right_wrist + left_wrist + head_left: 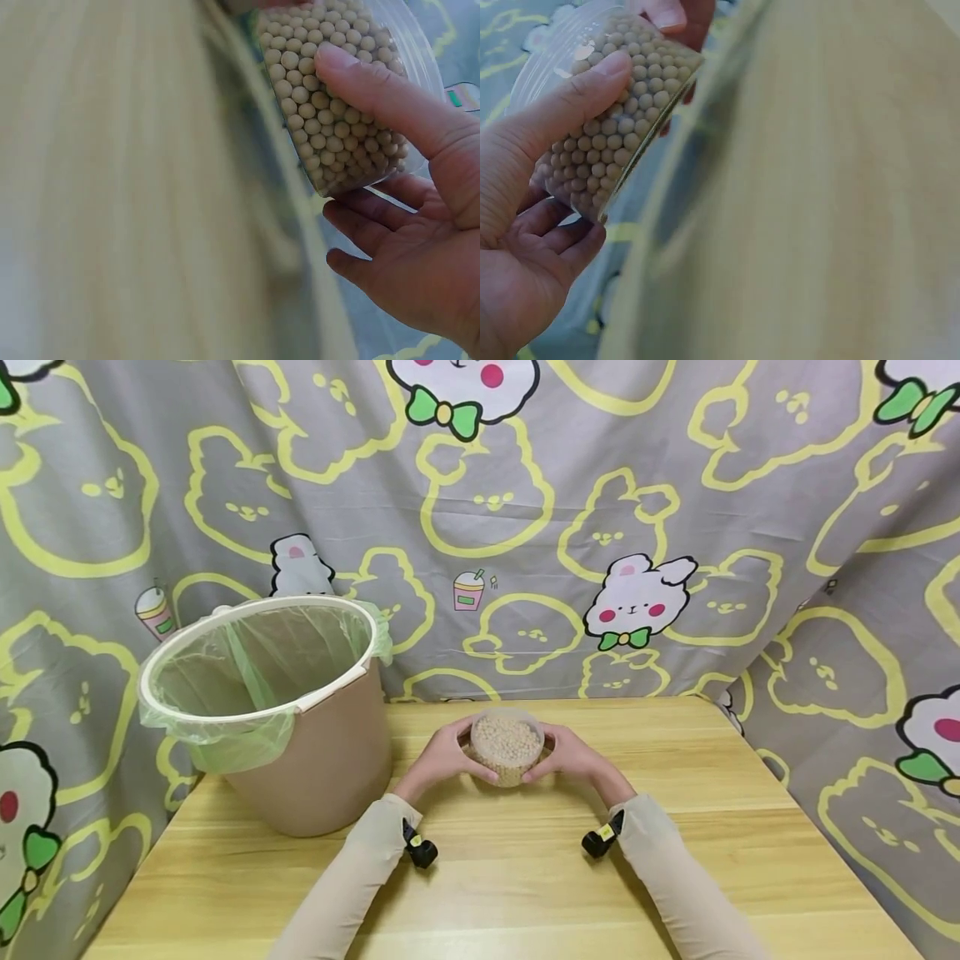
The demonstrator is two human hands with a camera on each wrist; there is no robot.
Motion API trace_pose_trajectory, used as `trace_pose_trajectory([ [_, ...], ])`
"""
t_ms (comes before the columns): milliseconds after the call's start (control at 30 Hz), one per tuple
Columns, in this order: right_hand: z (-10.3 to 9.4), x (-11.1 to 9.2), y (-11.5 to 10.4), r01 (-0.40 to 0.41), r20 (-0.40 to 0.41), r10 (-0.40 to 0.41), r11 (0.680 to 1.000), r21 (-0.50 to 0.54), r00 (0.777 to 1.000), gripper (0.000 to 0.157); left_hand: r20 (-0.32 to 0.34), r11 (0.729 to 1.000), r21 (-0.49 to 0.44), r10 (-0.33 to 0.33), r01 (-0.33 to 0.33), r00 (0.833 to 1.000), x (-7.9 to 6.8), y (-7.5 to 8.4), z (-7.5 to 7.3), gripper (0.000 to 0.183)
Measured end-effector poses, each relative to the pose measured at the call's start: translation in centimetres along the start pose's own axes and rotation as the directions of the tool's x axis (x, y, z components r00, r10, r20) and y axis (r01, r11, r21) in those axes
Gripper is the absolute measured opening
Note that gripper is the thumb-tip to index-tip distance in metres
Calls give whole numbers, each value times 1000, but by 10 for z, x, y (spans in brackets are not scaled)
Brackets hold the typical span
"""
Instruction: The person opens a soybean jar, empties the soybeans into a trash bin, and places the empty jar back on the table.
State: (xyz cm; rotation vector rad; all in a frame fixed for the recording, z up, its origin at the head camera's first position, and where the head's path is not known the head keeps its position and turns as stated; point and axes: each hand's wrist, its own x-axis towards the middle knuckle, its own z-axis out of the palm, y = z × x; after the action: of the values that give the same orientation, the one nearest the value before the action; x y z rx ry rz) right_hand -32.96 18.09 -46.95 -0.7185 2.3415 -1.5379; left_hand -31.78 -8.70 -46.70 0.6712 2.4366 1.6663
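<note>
A clear round plastic tub (507,745) filled with small beige balls (604,142) is between both hands near the far side of the table. My left hand (446,755) grips its left side, thumb across the front wall and fingers curled behind and under. On the opposite side my right hand (574,753) holds it the same way, its thumb pressed on the wall in the right wrist view, where the beige balls (330,97) show through the plastic. In the wrist views the tub's base appears lifted off the wooden table (517,877).
A brown bin (322,768) with a white rim and a pale green liner (247,743) stands on the table's left. A patterned grey curtain (540,568) hangs behind the table and along both sides. Small black cameras (422,852) are strapped at the wrists.
</note>
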Motion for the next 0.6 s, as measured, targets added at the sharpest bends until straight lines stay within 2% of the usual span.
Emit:
trace_pose_trajectory([
  [167,-6,5,-19,52,-17,-50,989,137,999,85,-41,999,-33,37,-38,999,1,23,-13,106],
  [267,-10,6,-36,79,-42,-72,977,200,997,87,-79,995,-34,87,-89,993,4,34,-18,107],
  [433,-13,6,-63,158,-85,-140,950,269,987,93,-146,981,-48,179,-188,973,5,55,-22,105],
  [600,-13,5,-85,235,-124,-207,929,285,970,92,-194,966,-51,239,-253,951,4,76,-24,104],
])
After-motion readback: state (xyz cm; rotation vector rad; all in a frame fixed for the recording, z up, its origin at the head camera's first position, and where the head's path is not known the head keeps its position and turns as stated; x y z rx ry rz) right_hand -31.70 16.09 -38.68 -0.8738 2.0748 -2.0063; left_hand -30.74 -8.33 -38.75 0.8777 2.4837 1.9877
